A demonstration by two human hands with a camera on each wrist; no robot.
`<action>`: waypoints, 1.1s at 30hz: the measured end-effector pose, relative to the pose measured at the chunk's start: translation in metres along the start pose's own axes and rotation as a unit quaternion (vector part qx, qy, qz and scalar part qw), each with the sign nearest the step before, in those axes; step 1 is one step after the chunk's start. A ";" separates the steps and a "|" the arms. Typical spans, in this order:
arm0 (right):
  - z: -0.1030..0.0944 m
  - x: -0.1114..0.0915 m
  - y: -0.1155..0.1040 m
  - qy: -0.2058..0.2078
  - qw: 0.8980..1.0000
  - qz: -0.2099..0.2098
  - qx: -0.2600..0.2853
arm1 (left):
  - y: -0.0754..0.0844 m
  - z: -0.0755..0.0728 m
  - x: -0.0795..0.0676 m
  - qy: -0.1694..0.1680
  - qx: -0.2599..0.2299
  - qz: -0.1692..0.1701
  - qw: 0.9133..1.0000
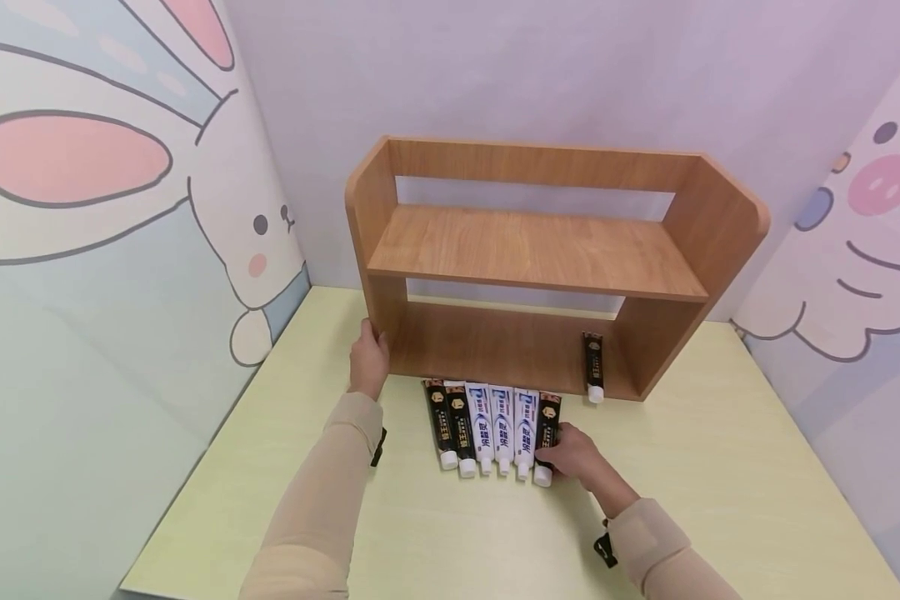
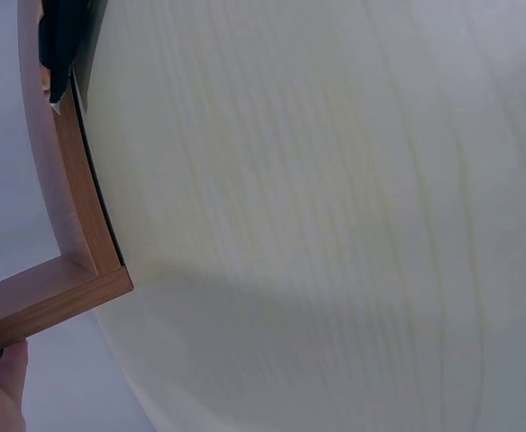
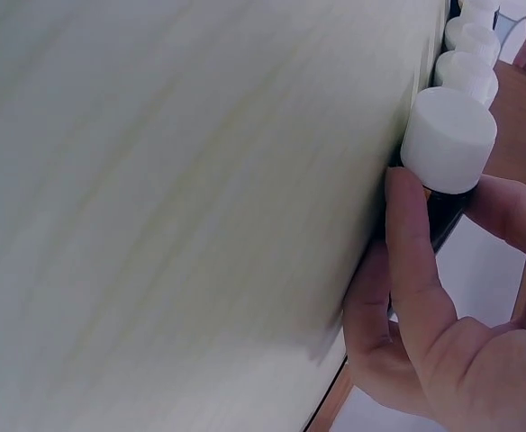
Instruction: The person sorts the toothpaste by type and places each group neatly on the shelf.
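Observation:
A row of toothpaste tubes lies on the table in front of a small wooden shelf. From the left come two black tubes, three white-and-blue tubes and another black tube. My right hand pinches that last one near its white cap, thumb and fingers on either side of it. At the shelf's left side panel my left hand grips the front edge low down; the left wrist view shows only part of this hand against the panel's outer face.
One more black tube lies on the lower board at its right end, cap jutting over the front edge. The pale yellow table reaches walls with cartoon animals on both sides. Lilac cloth covers the back wall.

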State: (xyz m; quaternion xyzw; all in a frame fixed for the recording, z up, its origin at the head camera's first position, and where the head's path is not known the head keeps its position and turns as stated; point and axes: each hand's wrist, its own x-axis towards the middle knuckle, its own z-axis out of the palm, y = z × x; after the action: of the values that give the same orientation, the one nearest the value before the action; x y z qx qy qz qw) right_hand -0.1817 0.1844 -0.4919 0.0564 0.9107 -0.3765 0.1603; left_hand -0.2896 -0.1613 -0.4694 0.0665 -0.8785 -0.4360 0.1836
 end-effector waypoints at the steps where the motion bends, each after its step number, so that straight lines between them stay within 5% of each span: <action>1: 0.000 0.000 0.000 0.000 1.000 0.000 -0.001 | 0.000 0.000 0.000 0.000 0.000 -0.001 1.000; 33: -0.008 -0.005 -0.004 -0.011 0.995 0.033 0.095 | -0.001 -0.001 0.000 -0.007 -0.004 -0.002 1.000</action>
State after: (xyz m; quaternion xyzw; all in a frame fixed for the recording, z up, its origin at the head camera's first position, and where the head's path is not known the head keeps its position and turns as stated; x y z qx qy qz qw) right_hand -0.1795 0.1875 -0.4825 0.0970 0.8666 -0.4568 0.1762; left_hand -0.2889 -0.1621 -0.4695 0.0644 -0.8777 -0.4406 0.1771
